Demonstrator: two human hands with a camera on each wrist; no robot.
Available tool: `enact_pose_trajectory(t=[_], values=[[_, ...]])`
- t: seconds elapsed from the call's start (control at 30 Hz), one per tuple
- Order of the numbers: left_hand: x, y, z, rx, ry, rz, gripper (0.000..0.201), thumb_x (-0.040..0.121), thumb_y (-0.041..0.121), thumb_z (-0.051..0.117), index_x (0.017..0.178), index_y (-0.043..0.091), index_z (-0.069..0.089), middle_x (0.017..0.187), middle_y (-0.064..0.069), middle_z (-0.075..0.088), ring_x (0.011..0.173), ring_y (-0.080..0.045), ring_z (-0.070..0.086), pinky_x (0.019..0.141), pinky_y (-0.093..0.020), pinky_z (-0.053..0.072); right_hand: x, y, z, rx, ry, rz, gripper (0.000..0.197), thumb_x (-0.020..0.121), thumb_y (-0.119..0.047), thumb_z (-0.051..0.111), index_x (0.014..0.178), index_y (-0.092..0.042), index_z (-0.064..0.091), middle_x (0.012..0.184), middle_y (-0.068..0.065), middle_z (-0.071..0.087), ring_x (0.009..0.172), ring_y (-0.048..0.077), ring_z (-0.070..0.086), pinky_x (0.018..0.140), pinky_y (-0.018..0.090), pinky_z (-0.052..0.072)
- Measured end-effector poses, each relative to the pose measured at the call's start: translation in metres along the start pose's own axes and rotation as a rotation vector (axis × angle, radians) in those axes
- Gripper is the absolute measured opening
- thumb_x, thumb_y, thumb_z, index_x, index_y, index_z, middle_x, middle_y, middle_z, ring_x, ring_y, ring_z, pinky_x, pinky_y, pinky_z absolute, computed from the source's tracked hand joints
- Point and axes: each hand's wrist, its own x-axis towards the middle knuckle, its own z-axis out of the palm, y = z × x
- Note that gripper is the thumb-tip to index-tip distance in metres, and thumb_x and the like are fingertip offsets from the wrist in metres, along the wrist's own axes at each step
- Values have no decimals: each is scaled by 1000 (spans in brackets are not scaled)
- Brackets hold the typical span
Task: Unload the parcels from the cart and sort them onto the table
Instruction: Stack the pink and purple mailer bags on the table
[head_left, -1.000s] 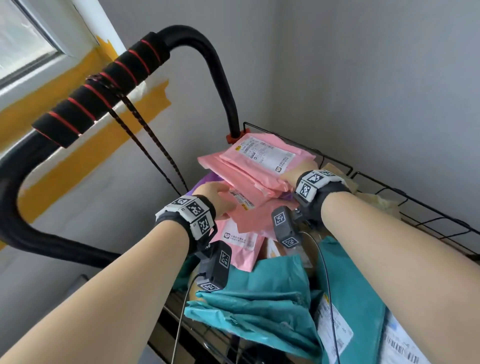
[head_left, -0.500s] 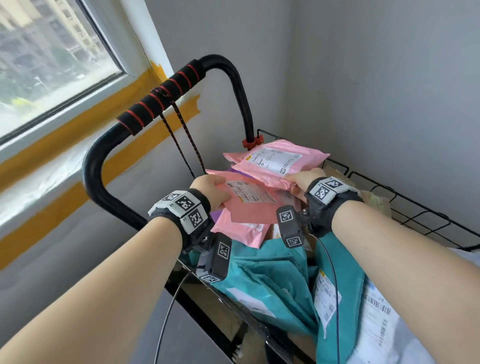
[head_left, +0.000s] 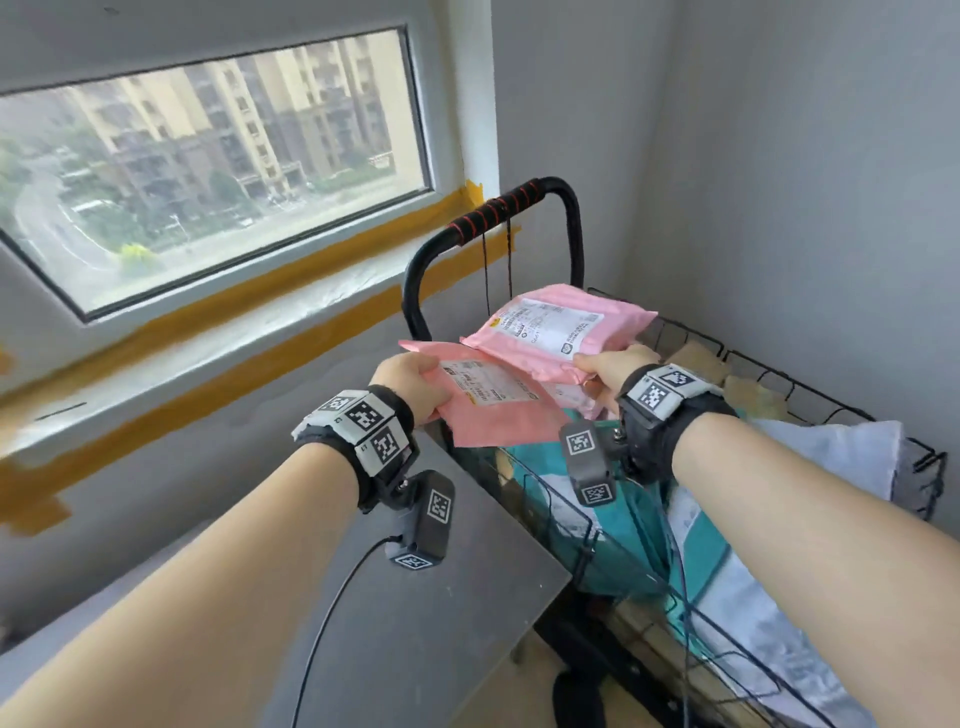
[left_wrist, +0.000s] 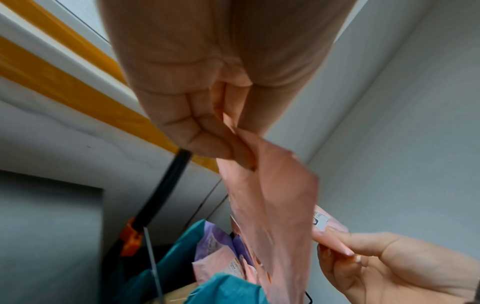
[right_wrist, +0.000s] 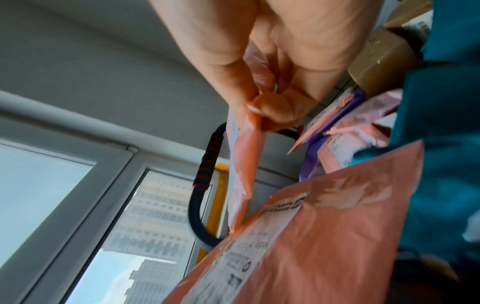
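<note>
My left hand (head_left: 415, 382) pinches the edge of a flat pink parcel (head_left: 493, 410), lifted above the wire cart (head_left: 779, 395); the left wrist view shows thumb and fingers (left_wrist: 205, 142) clamped on its corner. My right hand (head_left: 613, 364) pinches a plumper pink parcel (head_left: 556, 327) with a white label, held higher and further back. The right wrist view shows its fingers (right_wrist: 265, 109) closed on that parcel's rim. Both parcels hang clear of the pile. Teal parcels (head_left: 639, 525), a grey-white parcel (head_left: 831, 457) and more pink and purple ones (left_wrist: 221, 253) lie in the cart.
The grey table (head_left: 415, 623) lies under my left forearm, its corner against the cart's side. The cart's black handle (head_left: 498, 213) with red-striped grip stands behind the parcels. A window (head_left: 208, 156) and yellow-taped wall are to the left, a grey wall to the right.
Both hands have lifted their pink parcels up and away from the pile. My head has pulled back, bringing the window and the table into view.
</note>
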Motion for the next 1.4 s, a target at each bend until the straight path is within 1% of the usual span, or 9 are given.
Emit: enact_pose_trajectory(t=[0.33,0.43,0.53,0.7,0.8,0.9,1.03,1.17,1.4], values=[[-153,-129,-118,-172,263,-153,39,86,0,53,126,4,56,105,-13,60,98,-28,64,89,-40,54,-132,9,156,-34,-339,-72,41,78,-6,71,115,5,58,106,21,66,70,21,61,77,33,53],[-191,-162,-145,-239,376,-233,37,86,0,53,122,8,59,97,-11,58,95,-28,63,89,-41,54,-162,3,205,-107,-493,-88,11,78,-1,70,85,3,64,78,14,63,59,16,51,60,26,44],[-231,-192,-165,-260,470,-308,47,85,2,55,131,7,53,100,-10,61,92,-23,64,86,-36,56,-184,1,253,-186,-623,-105,20,74,-2,74,62,-7,58,68,11,62,56,18,50,58,30,42],[-294,-229,-186,-247,648,-439,52,87,5,55,138,10,46,125,-13,59,72,-9,57,47,-5,46,-236,3,320,-249,-819,-145,20,80,-4,71,69,-6,54,73,13,63,63,19,56,56,29,51],[-329,-245,-187,-265,761,-535,55,87,10,58,139,13,45,129,-9,57,91,-22,66,74,-21,56,-265,7,350,-305,-910,-203,24,77,-12,75,72,-9,52,84,14,64,76,24,60,80,41,52],[-363,-261,-183,-325,865,-615,57,84,8,62,139,11,46,132,-9,56,113,-27,60,98,-32,48,-291,15,371,-332,-1026,-184,18,81,-10,72,75,-8,55,73,9,61,63,18,57,54,29,51],[-405,-281,-172,-509,1046,-660,54,85,0,61,137,6,47,131,-15,56,103,-24,61,99,-41,48,-319,33,389,-323,-1133,-117,14,83,-6,69,79,-7,56,72,7,59,59,14,55,42,23,46],[-446,-296,-152,-680,1204,-714,50,89,-10,51,137,3,46,102,-10,62,67,-6,64,69,-19,55,-341,51,397,-294,-1227,2,8,84,-3,66,87,-5,58,76,8,61,58,14,58,37,17,45],[-482,-331,-134,-752,1335,-856,54,89,-8,51,139,11,45,131,-15,55,102,-25,61,97,-39,49,-372,67,406,-305,-1261,12,31,86,-6,65,116,-5,60,79,7,63,55,13,59,35,15,41]])
